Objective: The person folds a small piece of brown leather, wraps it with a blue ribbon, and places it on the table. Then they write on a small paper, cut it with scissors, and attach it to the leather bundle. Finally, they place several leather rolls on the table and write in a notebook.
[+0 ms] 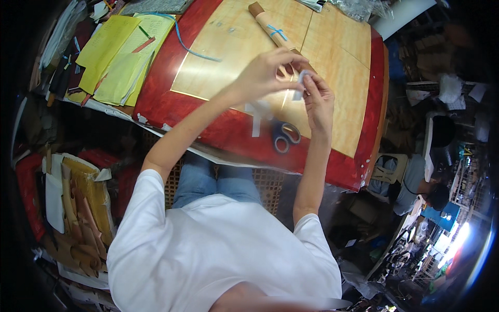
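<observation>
Over a red-edged wooden table [208,78], left hand [262,75] and right hand [318,101] both pinch a small pale strip [300,83] taut, scissors [285,136] within reach.

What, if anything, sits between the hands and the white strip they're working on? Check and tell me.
Nothing visible does. The left hand and right hand both already pinch the small white strip above the table. The scissors lie below, off to the side.

bench [358,151]: red rim, pale wood panels | yellow papers [122,57]: far left, stacked | leather scraps [83,208]: near left, heaped | cluttered floor [416,249]: right | daylight [460,234]: bright, near right
</observation>
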`<state>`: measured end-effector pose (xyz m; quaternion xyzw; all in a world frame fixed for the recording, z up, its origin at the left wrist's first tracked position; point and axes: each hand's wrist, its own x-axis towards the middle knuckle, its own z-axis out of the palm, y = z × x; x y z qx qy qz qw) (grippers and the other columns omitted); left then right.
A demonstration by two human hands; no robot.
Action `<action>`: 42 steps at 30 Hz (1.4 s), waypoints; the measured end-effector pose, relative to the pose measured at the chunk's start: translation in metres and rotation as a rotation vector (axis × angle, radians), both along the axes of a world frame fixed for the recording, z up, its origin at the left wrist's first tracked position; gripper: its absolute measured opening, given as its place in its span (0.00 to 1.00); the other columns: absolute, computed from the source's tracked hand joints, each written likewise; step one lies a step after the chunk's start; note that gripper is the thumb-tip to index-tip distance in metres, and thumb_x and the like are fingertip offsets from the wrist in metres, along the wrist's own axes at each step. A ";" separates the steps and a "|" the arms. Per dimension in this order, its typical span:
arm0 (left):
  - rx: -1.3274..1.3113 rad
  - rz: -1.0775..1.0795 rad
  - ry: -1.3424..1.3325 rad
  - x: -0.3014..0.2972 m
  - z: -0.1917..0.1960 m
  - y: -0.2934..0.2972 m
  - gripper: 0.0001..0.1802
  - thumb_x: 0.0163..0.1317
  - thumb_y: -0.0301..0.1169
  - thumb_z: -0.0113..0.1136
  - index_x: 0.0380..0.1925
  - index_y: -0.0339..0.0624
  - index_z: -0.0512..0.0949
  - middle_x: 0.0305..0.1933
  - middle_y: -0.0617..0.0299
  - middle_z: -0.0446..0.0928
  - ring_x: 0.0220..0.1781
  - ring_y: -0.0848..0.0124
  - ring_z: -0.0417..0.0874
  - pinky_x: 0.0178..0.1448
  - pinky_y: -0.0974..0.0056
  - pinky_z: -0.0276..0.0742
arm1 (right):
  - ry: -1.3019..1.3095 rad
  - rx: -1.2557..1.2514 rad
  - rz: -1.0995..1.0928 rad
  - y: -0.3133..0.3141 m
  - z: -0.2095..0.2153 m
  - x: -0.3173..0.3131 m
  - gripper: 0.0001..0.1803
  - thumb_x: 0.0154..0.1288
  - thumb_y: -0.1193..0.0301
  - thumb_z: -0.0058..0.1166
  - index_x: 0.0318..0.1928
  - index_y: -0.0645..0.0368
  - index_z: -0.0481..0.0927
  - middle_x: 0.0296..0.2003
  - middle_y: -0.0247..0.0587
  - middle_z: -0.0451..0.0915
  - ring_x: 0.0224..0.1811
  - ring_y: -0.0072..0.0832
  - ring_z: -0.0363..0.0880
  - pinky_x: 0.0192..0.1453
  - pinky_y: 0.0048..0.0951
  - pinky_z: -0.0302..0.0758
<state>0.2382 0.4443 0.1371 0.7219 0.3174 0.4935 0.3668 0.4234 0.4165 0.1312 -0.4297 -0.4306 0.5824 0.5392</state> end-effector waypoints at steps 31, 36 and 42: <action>-0.103 0.249 0.509 -0.022 -0.080 0.159 0.14 0.63 0.38 0.62 0.34 0.36 0.83 0.35 0.53 0.82 0.38 0.59 0.84 0.44 0.56 0.78 | -1.075 0.065 -0.388 0.168 -0.064 -0.052 0.15 0.45 0.58 0.74 0.30 0.52 0.85 0.26 0.32 0.84 0.32 0.32 0.83 0.37 0.36 0.77; 0.047 0.416 0.477 -0.014 -0.091 0.140 0.11 0.63 0.35 0.63 0.33 0.37 0.82 0.34 0.56 0.81 0.36 0.61 0.85 0.41 0.60 0.80 | -1.088 0.018 -0.344 0.169 -0.065 -0.051 0.17 0.43 0.56 0.73 0.27 0.52 0.84 0.26 0.32 0.84 0.31 0.35 0.83 0.36 0.38 0.77; 0.113 0.534 0.402 0.002 -0.105 0.125 0.10 0.63 0.34 0.64 0.35 0.37 0.82 0.37 0.58 0.81 0.35 0.61 0.86 0.40 0.60 0.81 | -1.176 0.067 -0.405 0.166 -0.078 -0.050 0.19 0.47 0.52 0.70 0.25 0.54 0.83 0.25 0.39 0.82 0.29 0.38 0.82 0.33 0.38 0.75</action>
